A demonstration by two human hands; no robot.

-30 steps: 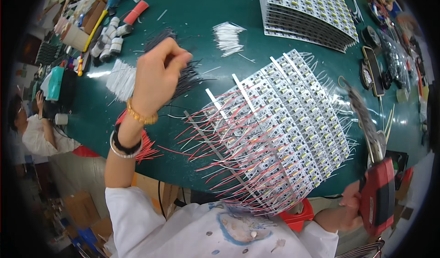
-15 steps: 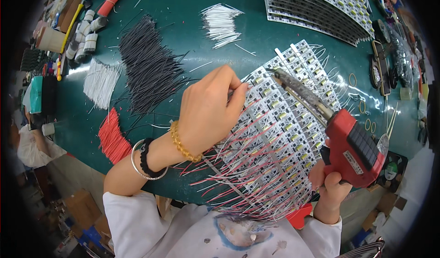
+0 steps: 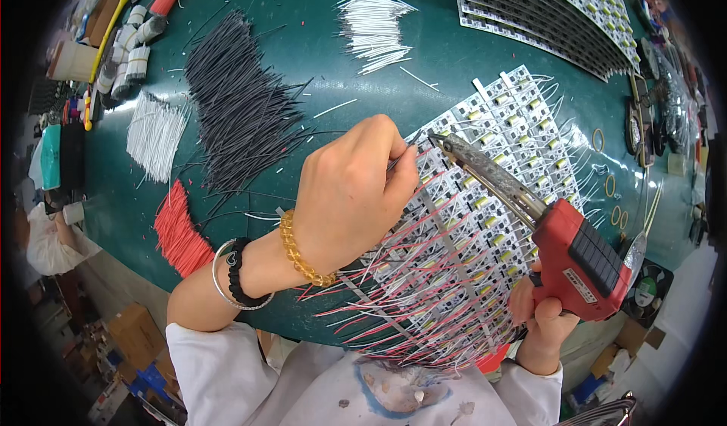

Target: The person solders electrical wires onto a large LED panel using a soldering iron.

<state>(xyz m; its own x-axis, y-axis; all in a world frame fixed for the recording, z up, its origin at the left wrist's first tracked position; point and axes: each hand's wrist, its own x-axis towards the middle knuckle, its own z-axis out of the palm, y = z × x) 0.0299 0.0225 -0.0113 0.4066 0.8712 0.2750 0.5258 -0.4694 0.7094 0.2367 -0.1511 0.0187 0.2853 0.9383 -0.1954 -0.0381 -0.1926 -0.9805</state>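
My left hand (image 3: 352, 187) is closed in a pinch on a thin black wire at the upper left edge of a panel of white circuit boards (image 3: 522, 134). The wire's dark end shows just past my fingertips. My right hand (image 3: 547, 320) grips a red soldering gun (image 3: 579, 259) by its handle. The gun's metal tip points left and rests at the board edge, close beside my left fingertips. Small yellow parts dot the boards. Red and white wires (image 3: 379, 305) stick out from the panel's lower left side. Whether the tip touches the wire is too small to tell.
On the green table lie a large heap of black wires (image 3: 238, 108), white wire piles (image 3: 157, 138) (image 3: 375, 32) and a red wire pile (image 3: 180, 229). Stacked board panels (image 3: 545, 17) stand at the far right. Rubber bands (image 3: 610, 186) and a small fan (image 3: 650, 290) are at the right.
The soldering gun's tip has come down and left to the board edge by my left fingertips. My left hand, still pinching, has shifted slightly right. The whole view has shifted a little.
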